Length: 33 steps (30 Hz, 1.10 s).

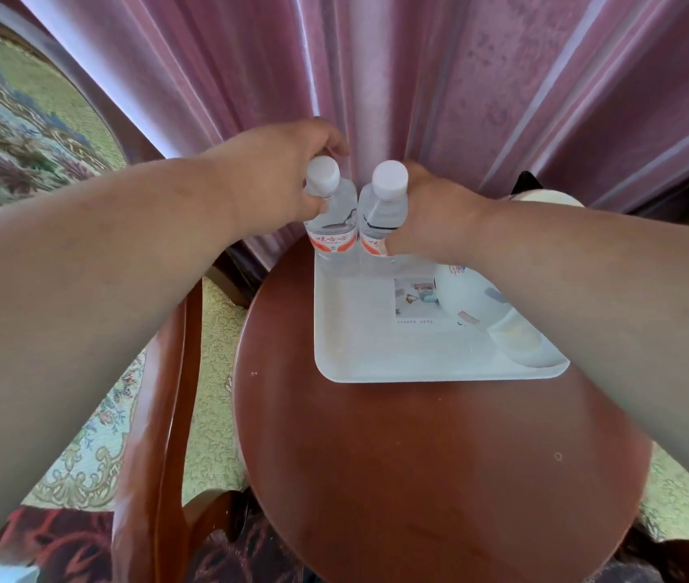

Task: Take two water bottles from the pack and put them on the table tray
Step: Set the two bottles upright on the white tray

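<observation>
Two clear water bottles with white caps and red-and-white labels stand upright, side by side, at the far left corner of the white tray (359, 355). My left hand (275, 174) grips the left bottle (330, 220) around its neck and shoulder. My right hand (431, 216) wraps the right bottle (380, 216) from the right side. The bottles touch each other. Their bases are at the tray's far edge; I cannot tell whether they rest on it. The pack is out of view.
The tray sits on a round reddish-brown wooden table (418, 477). A printed card (414, 300) and white cups (469, 296) lie on the tray's right part. Pink curtains (418, 77) hang close behind. An upholstered wooden armchair (166, 393) stands at the left.
</observation>
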### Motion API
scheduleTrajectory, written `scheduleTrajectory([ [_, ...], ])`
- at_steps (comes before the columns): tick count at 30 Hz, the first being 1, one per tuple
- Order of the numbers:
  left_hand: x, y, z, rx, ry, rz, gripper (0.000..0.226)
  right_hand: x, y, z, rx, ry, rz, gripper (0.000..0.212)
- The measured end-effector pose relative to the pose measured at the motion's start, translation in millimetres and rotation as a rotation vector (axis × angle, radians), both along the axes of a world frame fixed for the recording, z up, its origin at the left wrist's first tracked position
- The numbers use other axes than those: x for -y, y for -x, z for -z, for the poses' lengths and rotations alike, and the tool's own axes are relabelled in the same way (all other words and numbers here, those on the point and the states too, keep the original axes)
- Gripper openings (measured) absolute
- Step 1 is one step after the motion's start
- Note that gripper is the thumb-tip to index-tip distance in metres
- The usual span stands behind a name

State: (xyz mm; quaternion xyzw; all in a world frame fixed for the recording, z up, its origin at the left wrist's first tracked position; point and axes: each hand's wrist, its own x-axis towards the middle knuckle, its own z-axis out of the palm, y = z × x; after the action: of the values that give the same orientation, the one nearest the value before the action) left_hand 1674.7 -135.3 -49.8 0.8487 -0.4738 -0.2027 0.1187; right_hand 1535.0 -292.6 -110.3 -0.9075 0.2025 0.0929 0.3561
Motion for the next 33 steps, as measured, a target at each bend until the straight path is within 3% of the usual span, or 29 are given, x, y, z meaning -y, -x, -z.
scheduleTrajectory([
  [2, -1.2, -0.8, 3.6, -0.043, 0.028, -0.030, 0.066, 2.0, -6.7, -0.7, 0.036, 0.019, -0.041, 0.033],
  [4, -1.3, -2.2, 6.2, -0.051, 0.047, -0.036, 0.068, 5.9, -13.2, -2.5, 0.051, 0.048, -0.096, 0.020],
  [18, -0.3, -0.1, 13.0, -0.044, 0.142, -0.037, 0.061, 14.6, 2.0, 3.9, -0.004, -0.047, 0.030, 0.065],
  [20, 1.8, 0.1, 13.6, -0.041, 0.157, -0.042, 0.060, 13.6, -0.9, 2.4, -0.014, -0.030, 0.021, 0.062],
  [23, 3.0, 0.0, 15.8, -0.032, 0.175, -0.051, 0.061, 13.7, -5.7, -0.8, 0.011, -0.053, -0.037, 0.033],
  [25, 1.8, -0.8, 17.4, -0.035, 0.186, -0.065, 0.062, 13.7, -7.9, -3.4, 0.030, -0.061, -0.036, 0.026],
  [29, -6.4, 3.2, 19.5, -0.021, 0.196, -0.069, 0.066, 12.6, -7.0, -1.0, -0.021, -0.071, 0.002, 0.053],
  [33, -9.9, 7.0, 23.5, -0.029, 0.169, -0.096, 0.075, 8.9, -0.5, -3.2, -0.026, -0.114, 0.061, 0.067],
])
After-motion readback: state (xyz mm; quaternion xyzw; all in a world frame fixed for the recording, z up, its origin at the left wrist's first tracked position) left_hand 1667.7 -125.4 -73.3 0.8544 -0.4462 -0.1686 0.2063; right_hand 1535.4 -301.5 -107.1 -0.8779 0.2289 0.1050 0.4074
